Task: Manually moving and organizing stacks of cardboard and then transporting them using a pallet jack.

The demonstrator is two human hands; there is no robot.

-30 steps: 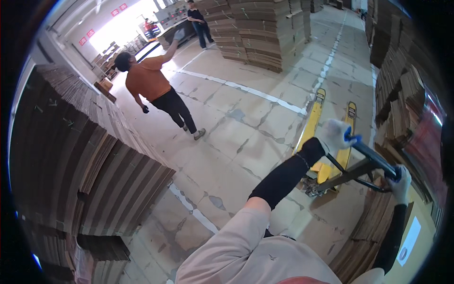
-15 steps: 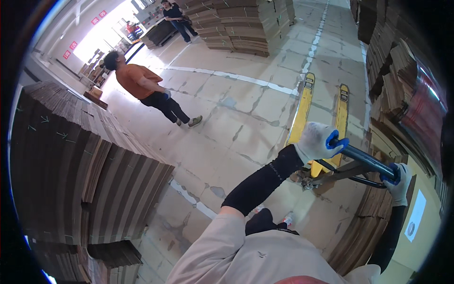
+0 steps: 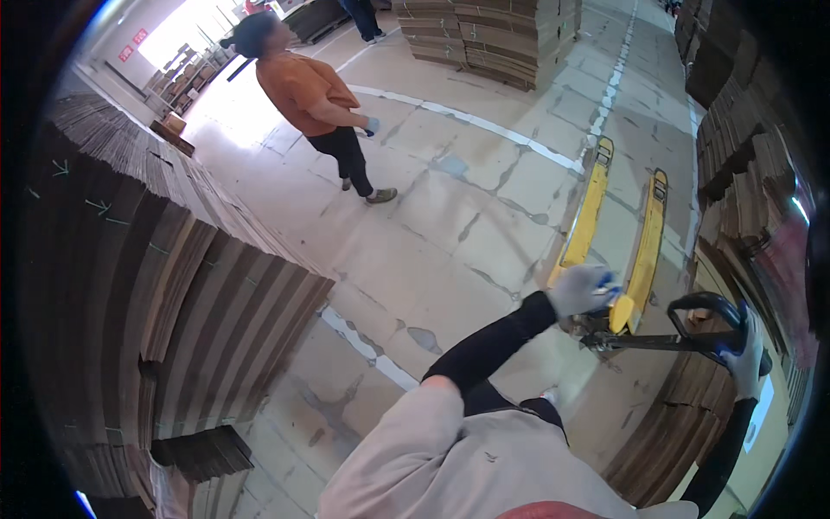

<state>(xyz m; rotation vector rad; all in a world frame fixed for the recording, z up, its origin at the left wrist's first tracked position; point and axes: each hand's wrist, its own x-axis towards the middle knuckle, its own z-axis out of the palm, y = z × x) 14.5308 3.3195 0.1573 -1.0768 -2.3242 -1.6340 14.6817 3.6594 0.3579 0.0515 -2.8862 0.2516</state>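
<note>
My right hand (image 3: 745, 356), in a white glove with blue on it, is closed round the black handle (image 3: 707, 304) of a yellow pallet jack. The handle's loop is tilted over to the right, its dark shaft (image 3: 644, 342) running left to the base. My left hand (image 3: 581, 291), gloved alike, is off the handle and hovers near the base of the forks. Its fingers are loosely bent and slightly apart, with nothing seen in them. Both yellow forks (image 3: 646, 251) lie low over the floor, pointing away from me and bearing no load.
Tall stacks of flat brown cardboard (image 3: 220, 320) rise at the left. More cardboard (image 3: 683, 406) stands close on the right, and a strapped stack (image 3: 484, 39) at the far side. A person in an orange shirt (image 3: 303, 91) stands ahead left. White lines (image 3: 467, 117) cross the floor.
My left hand has let go of the handle. The handle has swung to the right in my right hand. The person in orange appears nearer and further right in view.
</note>
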